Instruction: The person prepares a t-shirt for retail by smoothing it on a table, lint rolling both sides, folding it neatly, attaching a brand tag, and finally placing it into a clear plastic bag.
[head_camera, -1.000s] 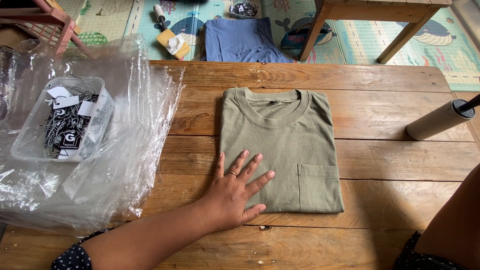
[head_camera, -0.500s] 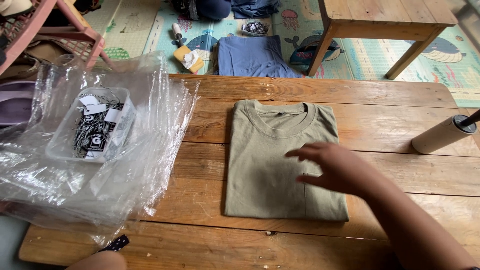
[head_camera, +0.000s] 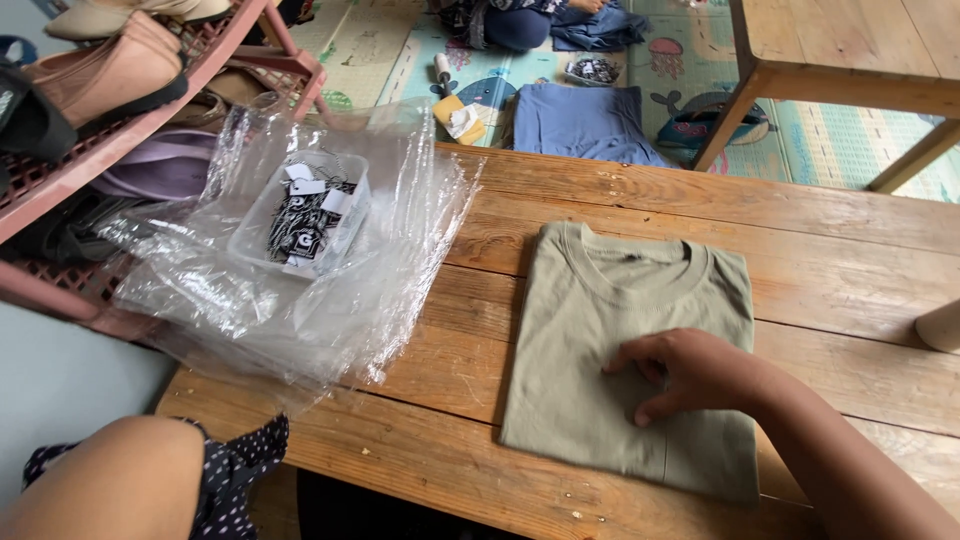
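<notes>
A folded olive-green T-shirt (head_camera: 600, 330) lies flat on the wooden table (head_camera: 800, 240), collar toward the far side. My right hand (head_camera: 690, 375) rests on the shirt's lower right part, fingers loosely bent with the tips pressing the cloth and nothing gripped. My right forearm reaches in from the lower right corner. Of my left arm (head_camera: 110, 480) only a bare bent part with a dotted dark sleeve shows at the lower left; the hand itself is out of view.
Crinkled clear plastic bags (head_camera: 300, 290) cover the table's left end, with a clear tub of black-and-white tags (head_camera: 305, 215) on them. A red shoe rack (head_camera: 150, 110) stands left. A folded blue shirt (head_camera: 585, 120) lies on the floor mat. Another wooden table (head_camera: 850, 60) is behind.
My left hand has lifted off the shirt and drawn back out of view. My right hand has come in and settled on the shirt. The view has shifted toward the left.
</notes>
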